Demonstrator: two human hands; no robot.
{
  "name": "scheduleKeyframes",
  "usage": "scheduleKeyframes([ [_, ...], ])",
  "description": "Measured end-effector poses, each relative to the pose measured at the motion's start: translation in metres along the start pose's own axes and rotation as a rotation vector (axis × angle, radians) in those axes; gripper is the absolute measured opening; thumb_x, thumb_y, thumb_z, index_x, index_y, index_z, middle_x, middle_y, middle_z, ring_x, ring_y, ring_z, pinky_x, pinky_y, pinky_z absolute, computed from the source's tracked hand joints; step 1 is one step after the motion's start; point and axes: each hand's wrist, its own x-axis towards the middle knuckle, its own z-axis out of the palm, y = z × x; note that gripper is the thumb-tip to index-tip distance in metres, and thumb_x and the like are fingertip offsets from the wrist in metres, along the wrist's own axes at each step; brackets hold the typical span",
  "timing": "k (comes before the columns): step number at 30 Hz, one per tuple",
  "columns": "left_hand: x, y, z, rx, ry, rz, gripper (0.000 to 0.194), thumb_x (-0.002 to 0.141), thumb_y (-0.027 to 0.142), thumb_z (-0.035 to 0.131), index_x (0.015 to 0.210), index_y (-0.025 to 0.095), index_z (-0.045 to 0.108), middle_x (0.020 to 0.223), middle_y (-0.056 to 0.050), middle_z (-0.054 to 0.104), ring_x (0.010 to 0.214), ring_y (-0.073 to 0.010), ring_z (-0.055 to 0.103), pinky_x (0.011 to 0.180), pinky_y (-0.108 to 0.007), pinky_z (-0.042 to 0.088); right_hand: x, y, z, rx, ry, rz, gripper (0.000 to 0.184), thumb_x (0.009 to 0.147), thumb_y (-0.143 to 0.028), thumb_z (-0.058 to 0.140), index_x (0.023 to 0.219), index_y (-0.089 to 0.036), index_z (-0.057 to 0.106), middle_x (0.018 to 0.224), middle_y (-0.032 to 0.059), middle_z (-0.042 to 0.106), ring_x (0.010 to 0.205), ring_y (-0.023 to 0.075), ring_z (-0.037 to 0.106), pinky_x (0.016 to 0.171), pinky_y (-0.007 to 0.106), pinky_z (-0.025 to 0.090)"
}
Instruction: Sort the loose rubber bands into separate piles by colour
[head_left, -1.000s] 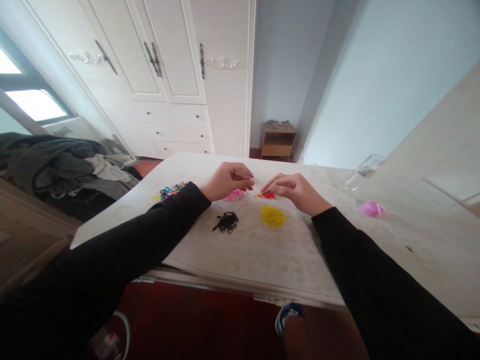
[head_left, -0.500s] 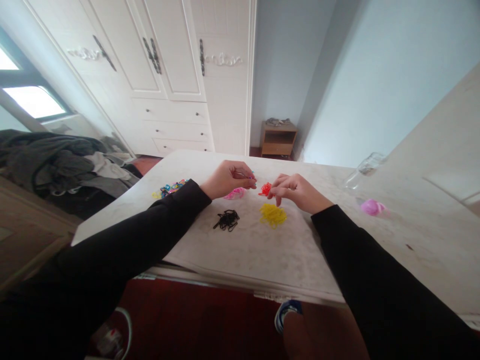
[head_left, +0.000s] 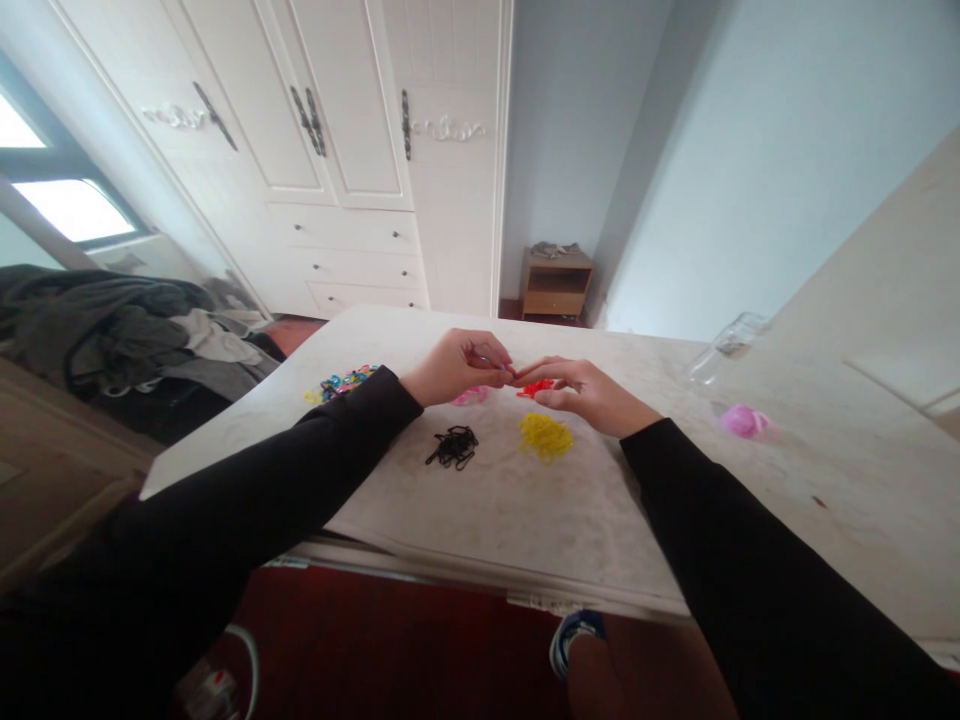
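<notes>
Here, a white tabletop with greyish marbling (head_left: pixel 480 520) spreads below the hands, before a white panelled wardrobe (head_left: pixel 360 150) with dark metal handles. A small brown wooden cabinet (head_left: pixel 556 285), topped with crumpled grey cloth (head_left: pixel 555 249), stands by the pale blue wall (head_left: pixel 712 200); dark clothes (head_left: pixel 105 320) are heaped at left. A clear, see-through jar (head_left: pixel 726 348) lies tilted at the table's right, something small and greyish showing through it, too blurred to name; a glossy pink-purple bundle (head_left: pixel 744 421) sits near it.

Loose bands lie in piles: black (head_left: pixel 453 447), yellow (head_left: pixel 546 436), a red pile (head_left: pixel 534 388) beyond the yellow, a pink pile (head_left: pixel 471 395) partly behind the left hand (head_left: pixel 502 371), and a multicoloured pile (head_left: pixel 341 382) beside the left sleeve. The left thumb and fingers are pinched together around a tiny coloured piece. The right hand (head_left: pixel 529 388) reaches over the red pile, fingers extended, thumb apart, fingertips meeting the left's.
</notes>
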Motion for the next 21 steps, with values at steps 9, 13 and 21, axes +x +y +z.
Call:
scheduleKeyframes([
  [9,0.000,-0.002,0.000,-0.022,-0.006,-0.004,0.031,0.065,0.028,0.089,0.083,0.014,0.068,0.080,-0.008,0.078,0.078,-0.0200,0.077,0.071,-0.030,0.064,0.000,-0.004,0.001,0.004,0.070,0.010,0.028,0.088,-0.037,0.064,0.106,-0.023,0.079,0.116,0.0079,0.072,0.103,0.0230,0.066,0.080,0.035,0.050],
  [13,0.002,-0.004,-0.003,0.039,0.055,0.012,0.028,0.065,0.026,0.087,0.081,0.014,0.068,0.080,-0.007,0.078,0.076,-0.0183,0.076,0.073,-0.031,0.063,0.001,-0.005,-0.001,-0.035,0.188,0.015,0.029,0.086,-0.041,0.062,0.097,-0.020,0.081,0.106,0.0087,0.075,0.096,0.0227,0.066,0.074,0.034,0.049],
  [21,0.003,0.000,-0.018,0.553,0.079,0.096,0.010,0.071,0.014,0.071,0.079,0.015,0.076,0.075,-0.005,0.076,0.069,-0.0159,0.069,0.073,-0.030,0.058,0.002,-0.004,-0.002,-0.076,0.228,0.012,0.029,0.086,-0.042,0.062,0.090,-0.020,0.080,0.100,0.0076,0.075,0.091,0.0203,0.064,0.072,0.031,0.047],
])
